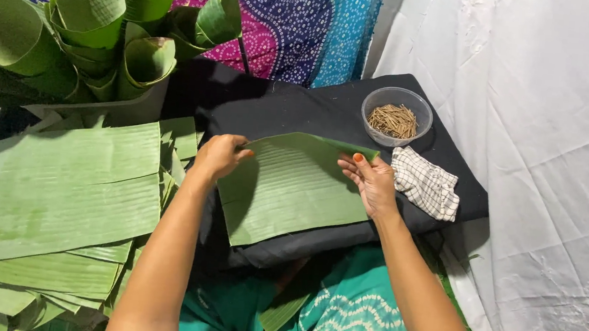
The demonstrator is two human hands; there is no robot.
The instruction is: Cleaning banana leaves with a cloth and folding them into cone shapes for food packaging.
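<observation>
Head view: ribbed, rectangular banana leaf (292,190)

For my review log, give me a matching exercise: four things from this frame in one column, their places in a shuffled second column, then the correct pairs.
Things:
1. leaf piece
2. bowl of sticks
3. checked cloth
4. leaf cones

Places:
A. back left, against the patterned fabric
B. on the black cushion, far right corner
C. between the left hand and the right hand
D. just right of the right hand, below the bowl

Pairs: 1-C, 2-B, 3-D, 4-A
</observation>
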